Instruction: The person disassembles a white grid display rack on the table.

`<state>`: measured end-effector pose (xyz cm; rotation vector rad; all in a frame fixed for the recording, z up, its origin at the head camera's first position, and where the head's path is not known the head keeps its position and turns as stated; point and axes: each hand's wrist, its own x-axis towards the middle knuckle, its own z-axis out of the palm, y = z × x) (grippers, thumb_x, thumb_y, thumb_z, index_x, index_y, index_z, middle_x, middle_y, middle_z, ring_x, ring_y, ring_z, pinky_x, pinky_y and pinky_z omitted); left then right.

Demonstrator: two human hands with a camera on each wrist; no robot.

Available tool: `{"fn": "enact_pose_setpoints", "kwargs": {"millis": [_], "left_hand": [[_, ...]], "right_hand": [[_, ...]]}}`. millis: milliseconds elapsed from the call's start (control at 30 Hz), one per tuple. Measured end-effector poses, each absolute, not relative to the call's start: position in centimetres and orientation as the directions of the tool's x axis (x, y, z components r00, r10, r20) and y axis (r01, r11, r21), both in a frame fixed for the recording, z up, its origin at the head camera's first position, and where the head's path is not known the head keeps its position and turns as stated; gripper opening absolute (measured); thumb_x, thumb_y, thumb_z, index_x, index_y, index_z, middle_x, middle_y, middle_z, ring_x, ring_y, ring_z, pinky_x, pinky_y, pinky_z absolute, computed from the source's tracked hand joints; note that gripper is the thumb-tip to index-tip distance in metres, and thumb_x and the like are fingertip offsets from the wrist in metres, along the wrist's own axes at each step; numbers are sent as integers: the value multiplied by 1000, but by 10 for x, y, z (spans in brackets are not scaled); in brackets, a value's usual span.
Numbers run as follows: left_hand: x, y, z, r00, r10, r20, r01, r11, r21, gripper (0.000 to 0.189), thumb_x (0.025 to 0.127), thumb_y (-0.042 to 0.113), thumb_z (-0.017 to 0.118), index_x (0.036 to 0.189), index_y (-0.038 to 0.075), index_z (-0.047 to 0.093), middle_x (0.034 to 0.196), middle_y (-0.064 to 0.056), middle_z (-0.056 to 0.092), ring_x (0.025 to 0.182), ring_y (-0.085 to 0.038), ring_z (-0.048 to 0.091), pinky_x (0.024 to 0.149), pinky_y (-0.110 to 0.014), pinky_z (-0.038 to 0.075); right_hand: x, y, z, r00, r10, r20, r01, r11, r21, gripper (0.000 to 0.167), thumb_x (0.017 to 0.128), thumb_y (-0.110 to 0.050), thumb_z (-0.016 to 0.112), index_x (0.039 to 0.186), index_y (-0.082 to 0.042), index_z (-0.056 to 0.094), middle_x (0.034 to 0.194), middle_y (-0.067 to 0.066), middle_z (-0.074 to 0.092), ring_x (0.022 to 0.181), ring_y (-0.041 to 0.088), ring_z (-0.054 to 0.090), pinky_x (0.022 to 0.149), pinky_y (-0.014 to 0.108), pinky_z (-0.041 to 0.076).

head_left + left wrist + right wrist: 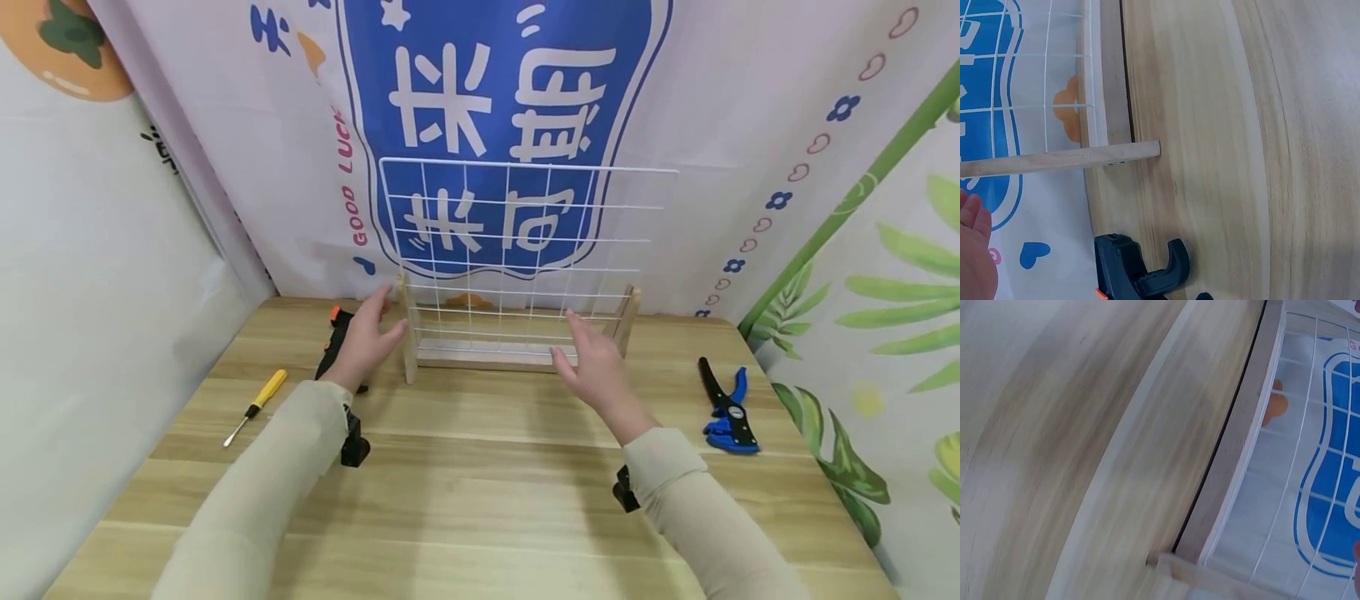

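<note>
A white wire grid stands upright in a wooden stand with a post at each side. My left hand is beside the stand's left post, thumb and fingers spread apart. In the left wrist view, that hand shows only at the left edge, just below the wooden post. Toward the right post, my right hand reaches over the lower part of the grid with nothing in its grasp. Only a sliver of finger shows at the right edge of the right wrist view.
A black clamp with orange tips lies partly behind the left forearm. Left of it is a yellow-handled screwdriver. Blue-and-black wire strippers lie at the table's right. A printed cloth hangs close behind the grid.
</note>
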<state>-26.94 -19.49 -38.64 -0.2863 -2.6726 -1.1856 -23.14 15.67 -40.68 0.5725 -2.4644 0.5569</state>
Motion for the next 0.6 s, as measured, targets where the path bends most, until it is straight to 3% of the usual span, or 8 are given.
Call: {"fn": "enact_pose_setpoints", "kwargs": {"millis": [600], "left_hand": [[-287,-186,-377,-976,68,208,202,650,732,65,91,15,57,146,4,24,141,-20,38,126,-34,41,107,-44,34]], "right_hand": [[-254,109,-418,-899,-109,425,-342,782,-521,68,90,-28,56,143,1,25,120,31,54,99,47,57,84,53,50]]}}
